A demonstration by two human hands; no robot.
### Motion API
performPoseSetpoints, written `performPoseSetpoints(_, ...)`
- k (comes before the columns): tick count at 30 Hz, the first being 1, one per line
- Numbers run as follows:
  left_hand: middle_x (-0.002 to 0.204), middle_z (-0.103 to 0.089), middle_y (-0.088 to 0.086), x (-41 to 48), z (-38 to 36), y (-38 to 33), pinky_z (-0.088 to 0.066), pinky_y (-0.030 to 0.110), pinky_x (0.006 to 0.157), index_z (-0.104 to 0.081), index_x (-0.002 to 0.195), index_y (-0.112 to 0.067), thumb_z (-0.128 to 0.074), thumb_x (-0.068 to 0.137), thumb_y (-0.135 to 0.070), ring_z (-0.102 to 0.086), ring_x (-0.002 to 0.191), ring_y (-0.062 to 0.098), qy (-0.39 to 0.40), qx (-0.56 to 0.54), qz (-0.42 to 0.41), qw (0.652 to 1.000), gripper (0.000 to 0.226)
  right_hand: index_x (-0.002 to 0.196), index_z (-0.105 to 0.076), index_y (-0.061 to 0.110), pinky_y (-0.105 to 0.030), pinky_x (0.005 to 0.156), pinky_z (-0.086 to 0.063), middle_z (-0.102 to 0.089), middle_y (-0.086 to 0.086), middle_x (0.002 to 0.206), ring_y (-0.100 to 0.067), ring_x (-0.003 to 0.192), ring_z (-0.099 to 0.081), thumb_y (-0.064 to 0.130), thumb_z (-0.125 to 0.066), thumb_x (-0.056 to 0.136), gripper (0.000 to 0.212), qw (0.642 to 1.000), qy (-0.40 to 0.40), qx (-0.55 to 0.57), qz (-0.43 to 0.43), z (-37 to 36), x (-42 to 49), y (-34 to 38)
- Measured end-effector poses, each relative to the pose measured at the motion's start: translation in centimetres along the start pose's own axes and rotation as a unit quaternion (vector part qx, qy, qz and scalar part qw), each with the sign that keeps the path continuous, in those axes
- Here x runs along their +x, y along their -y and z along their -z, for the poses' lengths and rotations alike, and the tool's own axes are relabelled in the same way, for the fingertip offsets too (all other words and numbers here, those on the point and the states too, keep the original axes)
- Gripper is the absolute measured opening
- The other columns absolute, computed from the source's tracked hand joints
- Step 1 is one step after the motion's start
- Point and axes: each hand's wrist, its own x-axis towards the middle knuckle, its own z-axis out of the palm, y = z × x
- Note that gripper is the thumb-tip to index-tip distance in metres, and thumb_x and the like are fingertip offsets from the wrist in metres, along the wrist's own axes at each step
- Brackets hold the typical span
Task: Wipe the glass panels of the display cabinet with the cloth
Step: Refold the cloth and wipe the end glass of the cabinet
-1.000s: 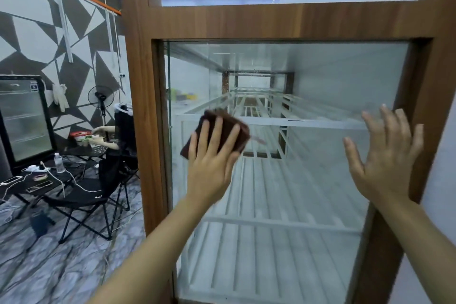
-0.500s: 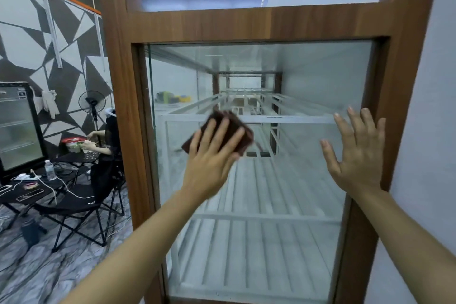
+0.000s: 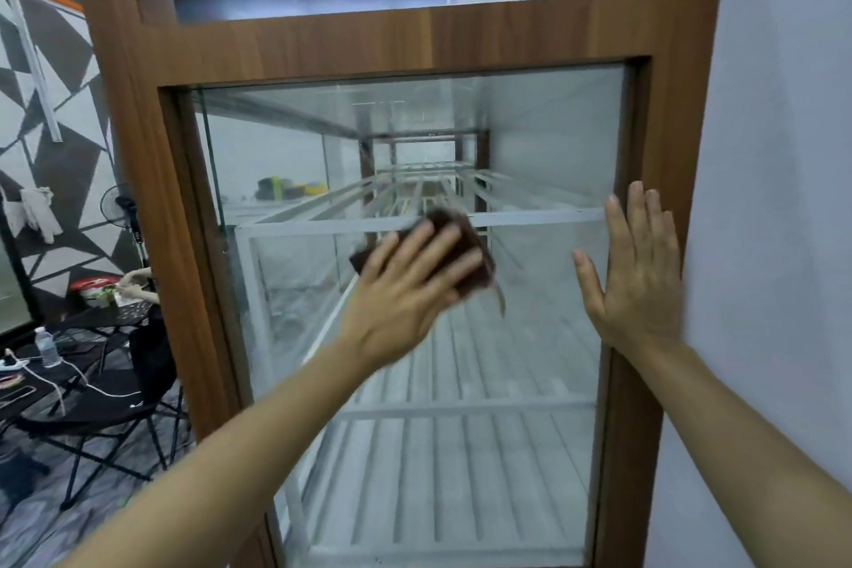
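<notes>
A tall display cabinet with a brown wooden frame (image 3: 152,208) fills the view, and its end glass panel (image 3: 461,452) faces me. My left hand (image 3: 405,295) presses a dark brown cloth (image 3: 465,249) flat against the glass near mid-height, fingers spread over it. A loose corner of the cloth hangs down at the right. My right hand (image 3: 636,277) rests open with the palm against the right edge of the glass and the frame. White wire shelves show through the glass.
A pale wall (image 3: 774,244) stands close on the right of the cabinet. At the left are a black folding table (image 3: 73,383) with a water bottle (image 3: 46,348) and cables, a standing fan (image 3: 121,208), and a person's hands at a red-lidded container (image 3: 94,286).
My left hand has slid the cloth to the right across the glass, closer to my right hand. The view has shifted right, so the cabinet sits more centrally.
</notes>
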Motion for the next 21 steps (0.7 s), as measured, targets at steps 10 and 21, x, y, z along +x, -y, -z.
performPoseSetpoints(10,0.163,-0.026,0.005,3.2,-0.8,-2.9,-0.023,0.044,0.119,-0.029,0.157,-0.024,-0.038,0.107,-0.044,-0.024,0.151,0.027,-0.003,0.040,-0.063,0.997,0.055,0.150,-0.033,0.002,-0.044,0.124,-0.015,-0.023,-0.020,0.159,-0.033,0.150,-0.019,0.037,-0.047,0.102,0.062,1.000,0.002,-0.016,0.014,0.0,-0.1,-0.4)
performPoseSetpoints(21,0.161,-0.030,0.010,12.0,-0.6,-3.2,-0.017,0.051,0.123,-0.037,0.154,-0.019,-0.036,0.108,-0.037,-0.023,0.151,0.033,-0.068,-0.031,0.050,0.996,0.049,0.146,-0.036,0.004,-0.045,0.123,-0.019,-0.031,-0.020,0.154,-0.036,0.147,-0.026,0.034,-0.053,0.096,0.060,0.991,-0.052,0.125,-0.005,0.3,-0.2,-0.3)
